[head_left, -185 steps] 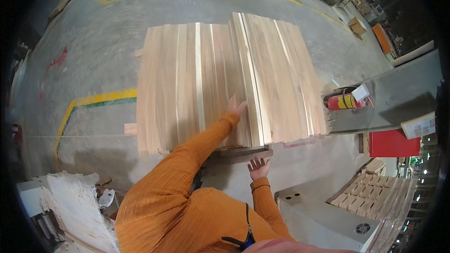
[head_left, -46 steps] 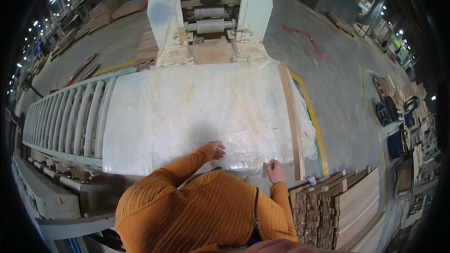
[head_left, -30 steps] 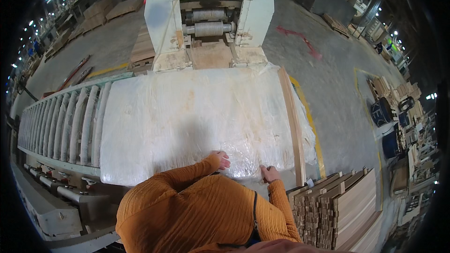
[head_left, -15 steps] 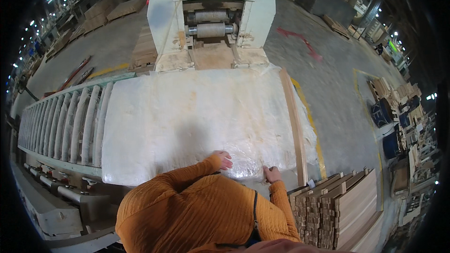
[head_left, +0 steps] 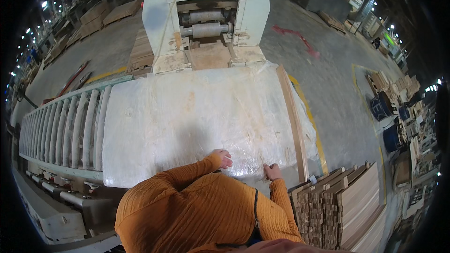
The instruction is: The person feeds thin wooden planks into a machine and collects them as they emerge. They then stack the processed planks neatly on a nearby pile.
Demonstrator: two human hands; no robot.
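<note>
My left hand (head_left: pixel 221 157) rests on the near edge of a table wrapped in white plastic sheeting (head_left: pixel 201 117), fingers curled against the film. My right hand (head_left: pixel 272 172) lies a little to the right on the same edge, fingers pressed down on the plastic. Neither hand holds an object that I can make out. A long thin wooden strip (head_left: pixel 293 122) lies along the right side of the table, just right of my right hand. My orange sleeves fill the lower middle of the view.
A white roller machine (head_left: pixel 206 14) stands at the table's far end. A roller conveyor (head_left: pixel 61 131) runs along the left. Stacked wooden boards (head_left: pixel 347 206) stand at the lower right. Yellow floor lines (head_left: pixel 311 126) and more timber piles lie around.
Six seconds ago I faced a pile of pale boards on the floor; now I face the plastic-covered table. Over the last second both hands stayed on its near edge, shifting only slightly.
</note>
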